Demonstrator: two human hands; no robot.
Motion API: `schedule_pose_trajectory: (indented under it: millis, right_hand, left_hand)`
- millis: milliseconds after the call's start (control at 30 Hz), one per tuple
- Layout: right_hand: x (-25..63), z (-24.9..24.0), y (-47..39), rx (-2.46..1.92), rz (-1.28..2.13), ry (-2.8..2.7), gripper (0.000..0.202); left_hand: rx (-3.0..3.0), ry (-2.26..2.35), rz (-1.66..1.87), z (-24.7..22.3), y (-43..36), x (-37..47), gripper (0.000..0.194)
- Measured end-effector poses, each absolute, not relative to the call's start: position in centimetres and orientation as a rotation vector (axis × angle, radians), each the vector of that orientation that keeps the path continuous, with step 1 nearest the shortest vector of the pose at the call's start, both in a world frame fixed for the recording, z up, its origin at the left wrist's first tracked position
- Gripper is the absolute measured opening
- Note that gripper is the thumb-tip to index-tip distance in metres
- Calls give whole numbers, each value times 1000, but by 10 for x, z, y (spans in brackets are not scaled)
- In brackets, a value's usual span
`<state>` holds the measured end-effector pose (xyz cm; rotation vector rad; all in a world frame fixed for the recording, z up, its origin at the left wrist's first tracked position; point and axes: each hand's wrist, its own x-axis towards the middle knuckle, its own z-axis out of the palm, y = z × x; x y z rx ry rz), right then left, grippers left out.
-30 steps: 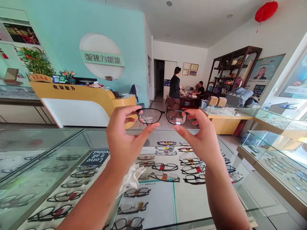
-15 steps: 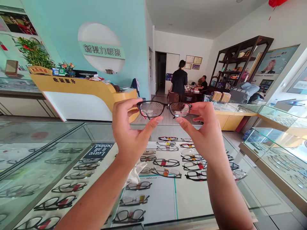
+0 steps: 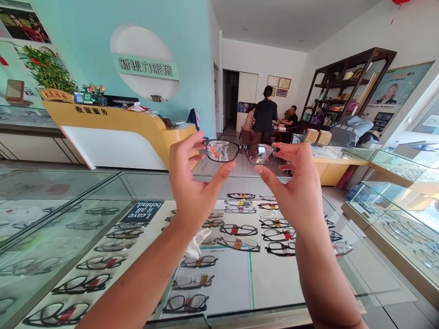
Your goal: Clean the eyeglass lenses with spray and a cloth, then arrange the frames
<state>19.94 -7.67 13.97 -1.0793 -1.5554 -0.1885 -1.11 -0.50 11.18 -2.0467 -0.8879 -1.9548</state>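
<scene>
A pair of dark-framed eyeglasses (image 3: 243, 147) is held up in the air between both hands, lenses facing me. My left hand (image 3: 197, 176) grips its left end with the fingers behind and the thumb below the lens. At the other end, my right hand (image 3: 291, 176) pinches the frame near the hinge, thumb under the right lens. Below them, rows of eyeglasses (image 3: 238, 229) with coloured tags lie in a glass display case. A crumpled white cloth (image 3: 197, 246) shows beside my left forearm.
A yellow and white counter (image 3: 113, 141) stands ahead on the left. Further glass cases (image 3: 404, 219) run along the right. At the back, a person in dark clothes (image 3: 265, 114) stands by a table where others sit, near a wooden shelf (image 3: 343, 87).
Both hands and the eyeglasses have shifted slightly right, and the frame has turned a little. The standing person at the back has moved right, uncovering a seated person.
</scene>
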Motion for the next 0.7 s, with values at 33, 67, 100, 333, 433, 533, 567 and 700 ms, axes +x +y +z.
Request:
schedule_pose_trajectory:
  millis: [33,67,100,333,433,533,567,700]
  right_hand:
    - [200,140,-77,-1080,-187,-1554,41]
    - [200,140,-77,-1079,-185,-1554,41]
    - [201,140,-77,-1077,-184,-1553,41]
    - [204,139,-76,-1105,-232,-1555,39]
    - [205,139,-76,-1154,-233,-1550,39]
    - [205,139,-77,-1154,-211,-1564,37]
    - [205,139,-77,-1155,-202,-1570,36]
    - [205,140,-77,-1186,-157,-1585,36]
  left_hand:
    - [-2006,-888,-2019,112,-5,-10,70]
    - [-1973,-890,-2076,112,-6,-9,67]
    - [-1957,-894,-2110,112,-6,-8,64]
    - [-1860,-765,-2147,112,-4,-8,60]
    - [-1806,-704,-2111,112,-5,-7,60]
    - [-1788,-656,-2102,112,-7,-5,61]
    - [-1782,-651,-2100,112,-8,-5,62]
    - [-1757,-659,-2059,114,-13,-4,65]
